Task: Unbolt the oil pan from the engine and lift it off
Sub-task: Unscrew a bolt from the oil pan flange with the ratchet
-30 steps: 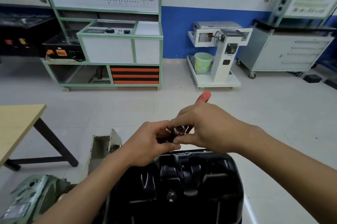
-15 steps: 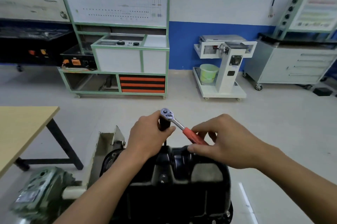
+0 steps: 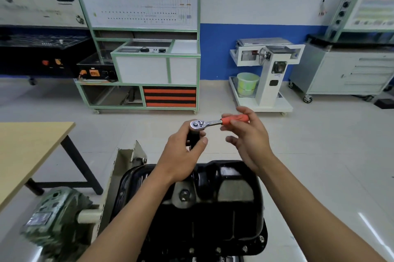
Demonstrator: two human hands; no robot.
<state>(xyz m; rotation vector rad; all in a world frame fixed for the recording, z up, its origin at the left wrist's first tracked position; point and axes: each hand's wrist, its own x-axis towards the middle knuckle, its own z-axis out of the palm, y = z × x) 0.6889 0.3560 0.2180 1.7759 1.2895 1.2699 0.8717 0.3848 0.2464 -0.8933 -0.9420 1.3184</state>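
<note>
Two hands share the ratchet (image 3: 210, 122) mid-frame: my left hand (image 3: 181, 155) grips its socket (image 3: 193, 138) for steadiness, my right hand (image 3: 249, 140) pinches the handle (image 3: 234, 119) for swing.

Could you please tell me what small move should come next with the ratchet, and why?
Probably lower the ratchet so its black socket seats on a flange bolt. The left hand grips the socket, the right hand pinches the orange handle, and the tool hangs above the oil pan, whose near-rim bolts are in place.
</note>
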